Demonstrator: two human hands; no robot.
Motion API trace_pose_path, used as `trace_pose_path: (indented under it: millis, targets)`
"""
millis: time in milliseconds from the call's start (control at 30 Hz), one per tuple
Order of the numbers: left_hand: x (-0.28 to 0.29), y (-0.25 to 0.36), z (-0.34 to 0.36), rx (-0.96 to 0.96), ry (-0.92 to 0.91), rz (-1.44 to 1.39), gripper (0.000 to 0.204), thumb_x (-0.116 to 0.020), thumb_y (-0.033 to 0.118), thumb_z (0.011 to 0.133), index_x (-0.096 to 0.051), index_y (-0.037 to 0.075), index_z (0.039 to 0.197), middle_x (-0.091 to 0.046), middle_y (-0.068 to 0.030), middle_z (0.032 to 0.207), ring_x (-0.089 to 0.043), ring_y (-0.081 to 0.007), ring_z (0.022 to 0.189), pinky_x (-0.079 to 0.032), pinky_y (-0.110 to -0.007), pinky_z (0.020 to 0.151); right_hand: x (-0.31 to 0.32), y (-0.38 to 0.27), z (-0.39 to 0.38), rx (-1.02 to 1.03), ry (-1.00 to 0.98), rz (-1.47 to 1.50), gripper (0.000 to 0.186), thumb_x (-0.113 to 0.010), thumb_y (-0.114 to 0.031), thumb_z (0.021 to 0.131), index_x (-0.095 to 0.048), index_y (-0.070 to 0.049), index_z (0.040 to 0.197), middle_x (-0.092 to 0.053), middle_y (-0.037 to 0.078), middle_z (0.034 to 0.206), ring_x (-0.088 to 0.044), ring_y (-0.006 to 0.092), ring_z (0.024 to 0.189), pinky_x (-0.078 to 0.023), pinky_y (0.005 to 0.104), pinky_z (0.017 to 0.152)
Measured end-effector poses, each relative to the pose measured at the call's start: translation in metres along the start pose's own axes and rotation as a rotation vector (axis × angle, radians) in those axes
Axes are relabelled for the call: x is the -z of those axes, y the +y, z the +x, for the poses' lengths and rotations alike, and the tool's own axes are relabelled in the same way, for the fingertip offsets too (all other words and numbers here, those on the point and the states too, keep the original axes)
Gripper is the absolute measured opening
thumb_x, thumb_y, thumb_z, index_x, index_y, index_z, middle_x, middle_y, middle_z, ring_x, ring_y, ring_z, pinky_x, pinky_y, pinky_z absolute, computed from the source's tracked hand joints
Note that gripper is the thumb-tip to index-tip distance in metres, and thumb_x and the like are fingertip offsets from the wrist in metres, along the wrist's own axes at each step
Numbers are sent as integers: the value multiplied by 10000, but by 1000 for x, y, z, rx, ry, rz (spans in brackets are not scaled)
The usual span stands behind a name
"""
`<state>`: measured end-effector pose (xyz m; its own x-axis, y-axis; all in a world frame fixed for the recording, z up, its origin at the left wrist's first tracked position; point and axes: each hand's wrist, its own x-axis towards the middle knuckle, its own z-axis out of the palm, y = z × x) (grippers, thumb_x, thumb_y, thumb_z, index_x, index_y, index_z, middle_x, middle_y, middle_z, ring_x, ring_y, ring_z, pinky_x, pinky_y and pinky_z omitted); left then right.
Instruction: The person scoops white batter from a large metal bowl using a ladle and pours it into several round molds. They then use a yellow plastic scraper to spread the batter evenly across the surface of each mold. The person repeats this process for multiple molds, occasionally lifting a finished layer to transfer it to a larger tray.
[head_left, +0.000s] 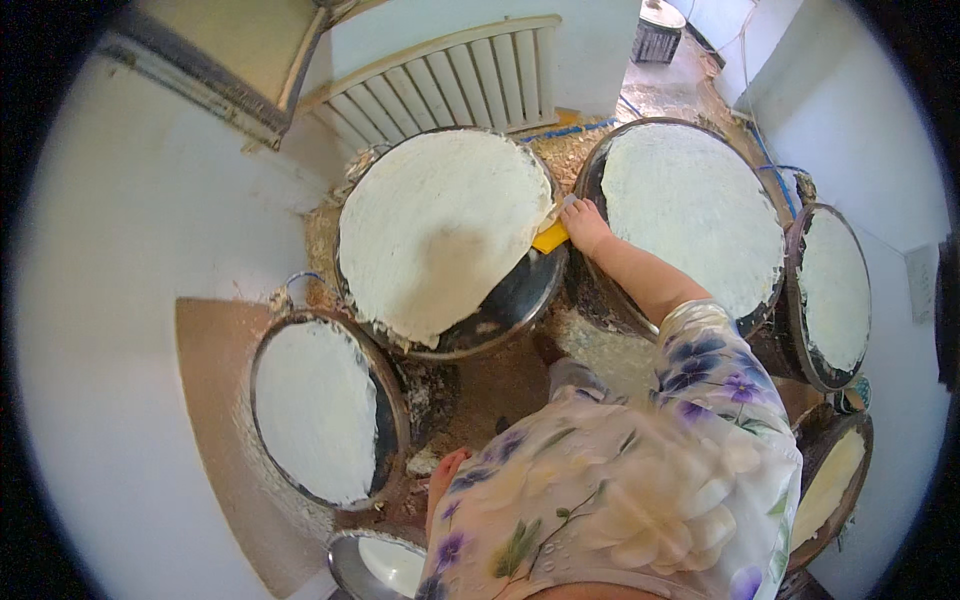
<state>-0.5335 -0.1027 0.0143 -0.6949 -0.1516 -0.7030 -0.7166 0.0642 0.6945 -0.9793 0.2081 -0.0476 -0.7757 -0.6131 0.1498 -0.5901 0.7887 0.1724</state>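
Note:
My right hand (588, 225) reaches forward and grips a flat yellow scraper (550, 237) at the right edge of a large round sheet of pale batter (440, 220). The sheet covers most of a dark round griddle (510, 305); at the griddle's near right side the black surface is bare. A small flap of the sheet lifts beside the scraper. My left hand (447, 472) hangs low by my body, partly hidden by the flowered garment, and its fingers do not show clearly.
Other griddles with pale sheets stand around me: one at the far right (690, 220), one at the near left (315, 415), two at the right side. A metal basin (380, 567) sits at the lower left. A white radiator (445, 85) lines the back wall; blue hoses run behind.

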Motion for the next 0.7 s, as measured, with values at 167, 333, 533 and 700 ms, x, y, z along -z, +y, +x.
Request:
trace_pose_path:
  millis: [167,333,533,700]
  targets:
    - [-9,76,18,139,-4,-229,405,-498,302,864,-478,36,1169,-535,-88,1096,-529,-174,989,-432,-270,802,-21,37,48,-2,-79,87,270,-449,-138,756,-540,-40,991,-540,68,947,-480,228,944,-364,354,851]
    - [-4,103,22,211,127,-301,403,-496,279,866,-467,18,1172,-539,-85,1088,-541,-175,977,-448,-268,789,-55,54,124,-133,-10,62,234,-458,-144,749,-548,-42,938,-545,82,917,-481,240,932,-379,353,817]
    - [-11,79,24,239,105,-279,401,-512,279,860,-483,-5,1141,-564,-93,1032,-549,-171,932,-446,-277,784,-40,76,196,-508,-178,450,184,-444,-95,761,-566,-30,883,-594,128,856,-581,281,814,-467,400,685]
    - [-15,93,30,236,185,-286,391,-514,272,859,-487,-14,1125,-569,-103,1013,-549,-171,920,-435,-278,802,1,62,173,-319,-120,463,166,-503,-82,731,-556,-19,874,-595,142,838,-591,296,778,-479,404,667]
